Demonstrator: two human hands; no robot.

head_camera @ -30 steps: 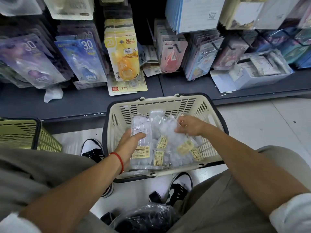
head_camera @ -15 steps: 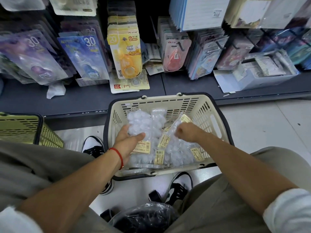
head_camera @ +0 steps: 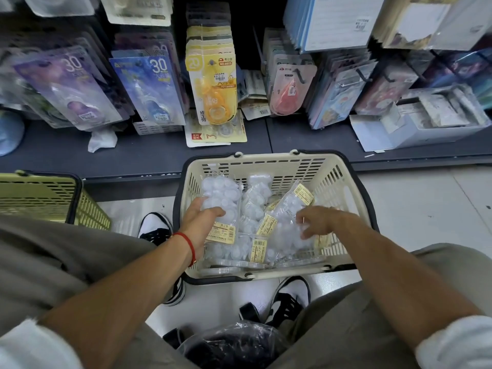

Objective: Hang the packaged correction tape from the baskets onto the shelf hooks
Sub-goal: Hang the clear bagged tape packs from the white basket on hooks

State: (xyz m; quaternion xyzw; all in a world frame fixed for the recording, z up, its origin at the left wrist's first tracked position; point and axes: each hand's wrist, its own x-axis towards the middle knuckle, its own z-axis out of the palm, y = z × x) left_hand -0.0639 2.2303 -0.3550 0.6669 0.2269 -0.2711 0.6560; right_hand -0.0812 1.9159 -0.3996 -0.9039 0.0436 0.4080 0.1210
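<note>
A cream basket point(head_camera: 343, 171) stands on the floor between my feet, filled with several clear packs of white correction tape bearing yellow labels. My left hand point(head_camera: 201, 218) grips one upright pack point(head_camera: 222, 194) at the basket's left side, thumb across its front. My right hand point(head_camera: 316, 219) hovers with spread, relaxed fingers over a tilted pack point(head_camera: 288, 206) on the right and holds nothing. Above, carded correction tapes hang on shelf hooks: purple point(head_camera: 70, 86), blue point(head_camera: 153, 85), yellow point(head_camera: 213, 81) and pink point(head_camera: 288, 86).
A green basket point(head_camera: 40, 193) stands at the left. The dark shelf base point(head_camera: 143, 155) carries a fallen yellow card point(head_camera: 215, 133), crumpled paper point(head_camera: 102, 139) and an open grey box point(head_camera: 415, 126). A black plastic bag point(head_camera: 234, 344) lies near my knees.
My right hand has let go of the tilted pack and spread its fingers above it. My left hand keeps its pack, shifted slightly lower in the basket.
</note>
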